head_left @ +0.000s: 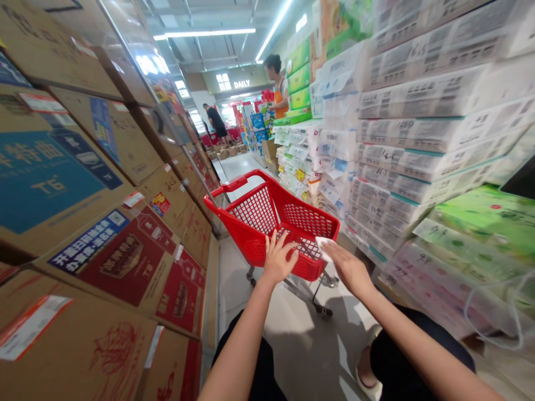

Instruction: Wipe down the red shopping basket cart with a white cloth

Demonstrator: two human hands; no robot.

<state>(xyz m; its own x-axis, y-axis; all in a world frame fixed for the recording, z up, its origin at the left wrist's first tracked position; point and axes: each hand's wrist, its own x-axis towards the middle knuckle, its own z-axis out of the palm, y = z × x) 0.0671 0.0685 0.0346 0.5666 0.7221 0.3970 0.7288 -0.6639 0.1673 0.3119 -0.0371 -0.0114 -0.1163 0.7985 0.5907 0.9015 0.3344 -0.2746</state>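
A red plastic shopping cart (pixel 251 242) stands on the floor in front of me, its lattice basket facing up and its handle at the far side. My left hand (pixel 279 259) is at the near side of the basket, fingers spread and nothing in it; whether it touches the rim I cannot tell. On the right, my right hand (pixel 346 267) holds a white cloth or tissue (pixel 324 248) under its fingers, by the near right corner of the basket. The cloth's exact kind does not show.
Stacked cardboard cartons (pixel 129 256) wall off the left side, beside a metal post (pixel 134 61). Piled packs of paper goods (pixel 401 133) line the right, with green packs (pixel 480 217) lower down. Two people stand farther along the aisle, one in an orange vest (pixel 279 103).
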